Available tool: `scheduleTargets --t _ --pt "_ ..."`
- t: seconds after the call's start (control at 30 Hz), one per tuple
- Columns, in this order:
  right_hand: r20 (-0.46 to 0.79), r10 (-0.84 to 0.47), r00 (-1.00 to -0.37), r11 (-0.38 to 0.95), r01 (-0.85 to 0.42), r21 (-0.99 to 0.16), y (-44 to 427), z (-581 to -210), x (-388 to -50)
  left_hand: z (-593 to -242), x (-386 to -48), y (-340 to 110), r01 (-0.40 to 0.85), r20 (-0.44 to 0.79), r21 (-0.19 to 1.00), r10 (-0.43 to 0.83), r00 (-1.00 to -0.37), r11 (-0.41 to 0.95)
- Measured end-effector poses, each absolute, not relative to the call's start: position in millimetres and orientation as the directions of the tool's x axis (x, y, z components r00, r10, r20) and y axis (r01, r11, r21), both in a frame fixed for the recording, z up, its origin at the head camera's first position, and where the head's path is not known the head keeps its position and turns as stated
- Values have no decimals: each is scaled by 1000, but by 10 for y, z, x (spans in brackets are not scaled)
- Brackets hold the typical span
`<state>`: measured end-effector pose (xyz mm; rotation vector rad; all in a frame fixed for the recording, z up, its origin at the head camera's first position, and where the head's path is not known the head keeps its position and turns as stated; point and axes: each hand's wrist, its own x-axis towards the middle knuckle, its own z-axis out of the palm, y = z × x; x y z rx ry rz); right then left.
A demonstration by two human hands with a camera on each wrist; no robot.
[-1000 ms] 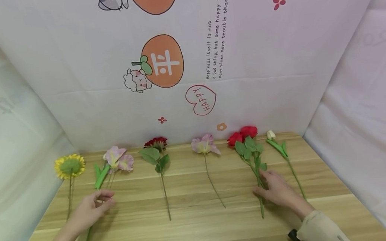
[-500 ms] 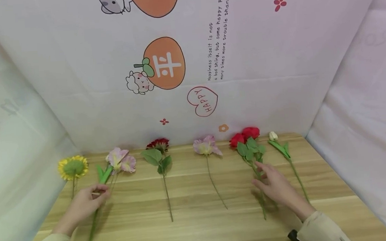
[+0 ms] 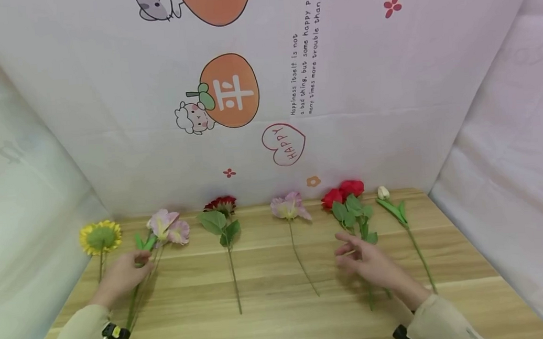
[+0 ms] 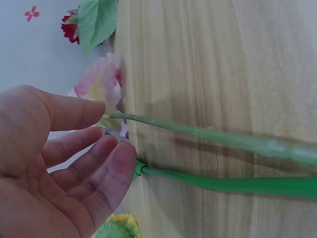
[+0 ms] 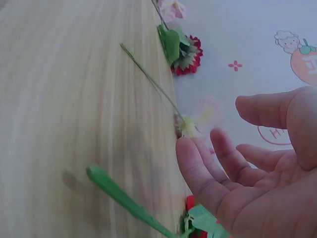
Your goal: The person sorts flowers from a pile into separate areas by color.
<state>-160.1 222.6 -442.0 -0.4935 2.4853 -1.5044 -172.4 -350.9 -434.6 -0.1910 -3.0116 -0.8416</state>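
Observation:
My left hand (image 3: 124, 274) hovers at the white tulip's green leaves (image 3: 146, 242), beside a pink-and-yellow flower (image 3: 163, 223). In the left wrist view its fingers are loosely bent; a pale green stem (image 4: 208, 134) passes at the thumb tip, with no visible pinch, and a thicker green stem (image 4: 213, 183) runs below. My right hand (image 3: 370, 262) is spread over the rose stems, its fingertips left of them; the red roses (image 3: 350, 187) lie beyond. The right wrist view shows this hand (image 5: 262, 173) holding nothing, near a green stem end (image 5: 114, 188).
On the wooden table (image 3: 282, 326) a sunflower (image 3: 100, 236) lies at the left, a dark red flower (image 3: 222, 205) and a pink flower (image 3: 289, 206) in the middle, and a white tulip (image 3: 383, 193) at the right. A printed white cloth (image 3: 363, 131) rises behind.
My right hand has left the rose stems and shifted left, with its fingers more extended. My left hand has moved slightly forward along the tulip stem.

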Motion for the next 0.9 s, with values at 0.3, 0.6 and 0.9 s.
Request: scheduleTargets --t 0.3,0.6,0.9 --pt "-44 -471 -881 304 -116 -946 2020 -4415 -1588 -4367 -1815 -3508 56 -14 529 75 -997 847" --pt "-41 -535 -844 230 -99 -968 1881 -4471 -1596 -4415 -1871 -3486 14 -47 592 52 -998 806" --pt "-71 -553 -830 197 -47 -979 1783 -4496 -1574 -4469 -1896 -3483 -3 -67 652 53 -996 758"
